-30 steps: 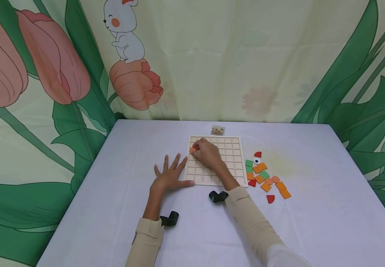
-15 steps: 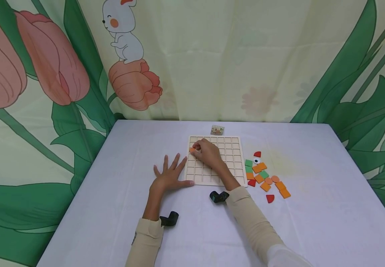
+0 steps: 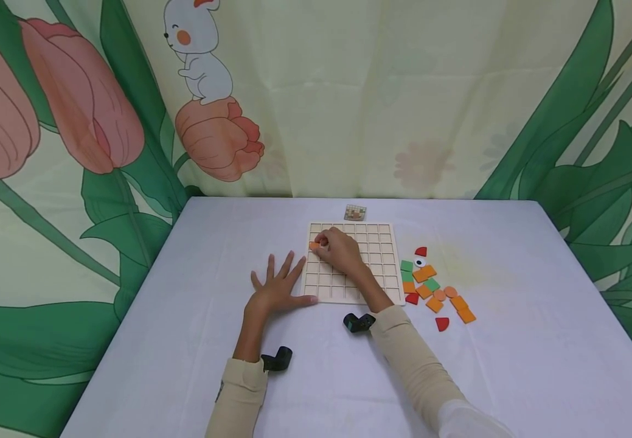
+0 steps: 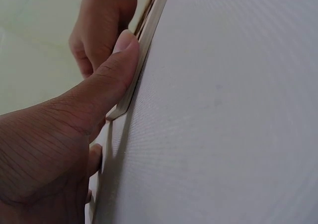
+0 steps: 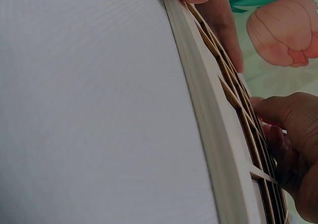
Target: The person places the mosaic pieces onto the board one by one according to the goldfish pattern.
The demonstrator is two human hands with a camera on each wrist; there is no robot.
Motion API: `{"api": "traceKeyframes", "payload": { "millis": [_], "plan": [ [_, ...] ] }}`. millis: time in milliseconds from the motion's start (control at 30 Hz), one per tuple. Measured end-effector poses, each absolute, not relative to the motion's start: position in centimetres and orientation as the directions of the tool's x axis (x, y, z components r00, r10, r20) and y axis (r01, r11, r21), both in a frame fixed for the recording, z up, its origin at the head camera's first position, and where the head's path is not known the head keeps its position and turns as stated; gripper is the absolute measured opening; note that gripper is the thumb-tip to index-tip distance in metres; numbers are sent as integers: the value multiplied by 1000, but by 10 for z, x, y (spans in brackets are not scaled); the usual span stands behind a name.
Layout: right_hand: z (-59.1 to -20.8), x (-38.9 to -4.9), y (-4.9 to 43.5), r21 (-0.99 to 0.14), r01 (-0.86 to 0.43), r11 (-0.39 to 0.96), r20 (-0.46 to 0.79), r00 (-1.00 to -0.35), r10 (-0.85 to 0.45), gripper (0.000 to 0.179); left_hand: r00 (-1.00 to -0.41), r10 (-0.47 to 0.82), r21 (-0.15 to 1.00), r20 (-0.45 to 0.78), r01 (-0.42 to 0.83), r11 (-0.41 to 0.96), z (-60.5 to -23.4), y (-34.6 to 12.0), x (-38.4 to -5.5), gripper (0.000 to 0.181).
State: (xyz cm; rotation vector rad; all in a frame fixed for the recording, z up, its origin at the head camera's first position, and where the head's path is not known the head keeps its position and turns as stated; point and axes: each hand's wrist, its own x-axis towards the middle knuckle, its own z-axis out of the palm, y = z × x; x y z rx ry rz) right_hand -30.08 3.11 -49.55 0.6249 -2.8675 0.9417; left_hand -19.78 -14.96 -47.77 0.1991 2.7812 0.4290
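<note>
A person's right hand (image 3: 340, 249) is reaching across a pale grid board (image 3: 382, 248), its thumb and index finger pinching an orange piece (image 3: 314, 246) at the board's left side, in the upper half of the grid. The right wrist view is showing the same fingers bending down to the grid from above (whether the piece is lying flat in a cell cannot be told, since the fingertips are partly hiding it). The left hand (image 3: 274, 295) is lying with its fingers spread well apart and gripping nothing; its thumb is resting on the board's near left corner, as the left wrist view is confirming, while the other fingers are pointing away from the person, beside the board's left edge.

To the right of the board, loose pieces are lying in a scattered group: a white eye disc (image 3: 420, 262) just below a red piece (image 3: 421, 251), a green square (image 3: 406, 266) beside the board's edge, two touching orange discs (image 3: 450, 292), and, nearest the person, a red quarter-round (image 3: 442, 324). A small patterned card (image 3: 355, 212) is lying just beyond the board's far edge. A white cloth (image 3: 157, 353) is covering the table, and a tulip-printed curtain (image 3: 348, 91) is hanging behind it.
</note>
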Motion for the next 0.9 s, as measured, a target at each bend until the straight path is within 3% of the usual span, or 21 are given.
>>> {"api": "traceKeyframes", "payload": {
  "millis": [500,900],
  "plan": [
    [-496,-299,32,-559,-390,732,178,-919,-353,24,-941,179,318,-286,83,945,-475,-147,-198,100],
    [-492,-295,37,-668,-333,665,113,-929,-352,27,-943,173,307,-284,82,948,-478,-148,-198,101]
  ]
}}
